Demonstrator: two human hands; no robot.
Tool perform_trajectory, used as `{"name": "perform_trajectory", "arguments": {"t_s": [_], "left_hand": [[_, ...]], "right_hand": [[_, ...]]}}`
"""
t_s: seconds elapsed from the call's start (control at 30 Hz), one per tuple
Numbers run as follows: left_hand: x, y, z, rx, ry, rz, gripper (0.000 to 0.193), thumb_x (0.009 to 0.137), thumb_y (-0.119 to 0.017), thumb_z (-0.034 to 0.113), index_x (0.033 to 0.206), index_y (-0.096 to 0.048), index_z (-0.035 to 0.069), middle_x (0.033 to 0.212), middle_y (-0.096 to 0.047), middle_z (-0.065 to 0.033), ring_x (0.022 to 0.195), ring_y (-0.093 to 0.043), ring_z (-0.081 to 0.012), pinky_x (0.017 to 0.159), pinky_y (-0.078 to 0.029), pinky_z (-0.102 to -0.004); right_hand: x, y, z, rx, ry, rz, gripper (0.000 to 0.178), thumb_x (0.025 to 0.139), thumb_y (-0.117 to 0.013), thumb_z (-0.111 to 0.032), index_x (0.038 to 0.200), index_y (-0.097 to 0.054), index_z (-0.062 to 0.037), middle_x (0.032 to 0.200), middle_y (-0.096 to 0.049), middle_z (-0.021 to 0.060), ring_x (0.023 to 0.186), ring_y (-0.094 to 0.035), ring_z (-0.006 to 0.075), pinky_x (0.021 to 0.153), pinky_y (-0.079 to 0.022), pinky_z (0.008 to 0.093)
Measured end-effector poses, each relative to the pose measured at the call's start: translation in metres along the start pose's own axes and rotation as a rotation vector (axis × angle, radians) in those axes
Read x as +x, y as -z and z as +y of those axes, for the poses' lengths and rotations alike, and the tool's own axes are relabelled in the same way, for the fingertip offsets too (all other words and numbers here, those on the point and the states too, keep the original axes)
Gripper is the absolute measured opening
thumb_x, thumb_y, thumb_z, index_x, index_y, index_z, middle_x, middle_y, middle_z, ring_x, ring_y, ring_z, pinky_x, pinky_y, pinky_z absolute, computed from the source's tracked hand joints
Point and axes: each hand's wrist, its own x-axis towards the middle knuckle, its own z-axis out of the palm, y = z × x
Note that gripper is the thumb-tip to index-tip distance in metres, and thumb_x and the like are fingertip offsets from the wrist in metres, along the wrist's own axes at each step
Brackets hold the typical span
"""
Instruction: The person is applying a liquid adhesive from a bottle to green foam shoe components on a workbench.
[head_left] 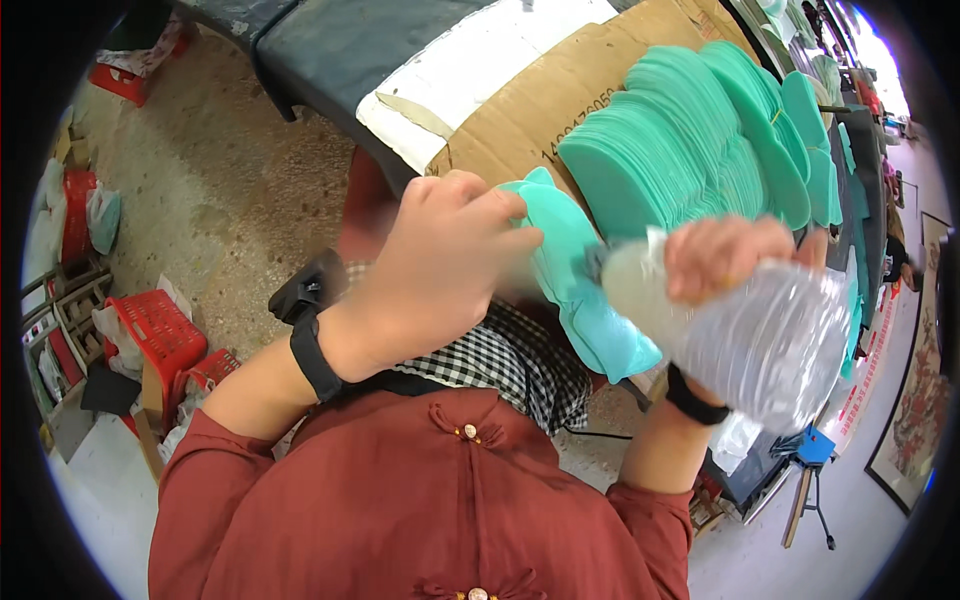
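My left hand (450,255), slightly blurred, is closed with its fingertips at the edge of a thin turquoise sheet piece (580,290) with a wavy outline. This piece lies over the table's near edge, above my lap. My right hand (725,258) is wrapped round a clear, ribbed plastic bottle (765,345). The bottle is tilted, its whitish narrow end and dark tip pointing left at the turquoise piece. Whether the tip touches the piece is blurred. Just beyond my hands stands a long, dense row of green curved sheet pieces (660,140).
Brown cardboard (500,120) and a white board (440,80) cover part of the dark table (320,60). Red plastic baskets (155,330) stand on the floor at the left. A blue-headed stand (815,447) is at the lower right. Checkered cloth (470,365) covers my lap.
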Motion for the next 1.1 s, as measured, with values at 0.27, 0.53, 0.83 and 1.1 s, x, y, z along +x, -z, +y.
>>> {"name": "perform_trajectory", "arguments": {"t_s": [0.27,0.53,0.83,1.1], "left_hand": [[0.009,-0.004,0.005,0.035,-0.026,-0.055,0.036,0.072,-0.068,-0.003,0.105,-0.073,0.01,0.109,-0.068,-0.0018,0.105,-0.057,-0.0284,0.092,-0.042,-0.0408],[0.009,0.0,0.009,0.067,-0.018,-0.054,0.03,0.076,-0.069,-0.001,0.103,-0.072,0.008,0.112,-0.069,-0.0033,0.107,-0.058,-0.0293,0.092,-0.043,-0.0416],[0.027,-0.005,0.007,0.122,-0.113,-0.063,0.017,0.082,-0.067,0.001,0.097,-0.07,0.009,0.107,-0.068,-0.0028,0.103,-0.059,-0.0282,0.089,-0.043,-0.0401],[0.025,-0.006,0.009,0.122,-0.083,-0.071,0.015,0.084,-0.066,0.001,0.097,-0.069,0.009,0.106,-0.068,-0.0035,0.104,-0.059,-0.0284,0.088,-0.043,-0.0405]], "right_hand": [[0.027,-0.009,0.039,0.179,0.245,0.219,0.063,0.108,-0.025,-0.056,0.085,-0.055,-0.0058,0.065,-0.052,0.0075,0.061,-0.052,0.0259,0.064,-0.045,0.0414],[-0.068,0.041,-0.007,0.064,0.137,0.023,0.077,0.109,-0.015,-0.054,0.071,-0.06,-0.0044,0.067,-0.063,0.0146,0.063,-0.06,0.0305,0.069,-0.047,0.0447],[-0.093,0.011,0.004,-0.145,0.267,-0.027,0.092,0.107,-0.005,-0.056,0.071,-0.068,0.0006,0.07,-0.068,0.0167,0.062,-0.063,0.0326,0.068,-0.048,0.0452],[-0.146,0.034,-0.007,-0.102,0.268,0.058,0.09,0.108,-0.007,-0.056,0.071,-0.07,-0.0041,0.068,-0.068,0.015,0.062,-0.069,0.0264,0.064,-0.052,0.0418]]}}
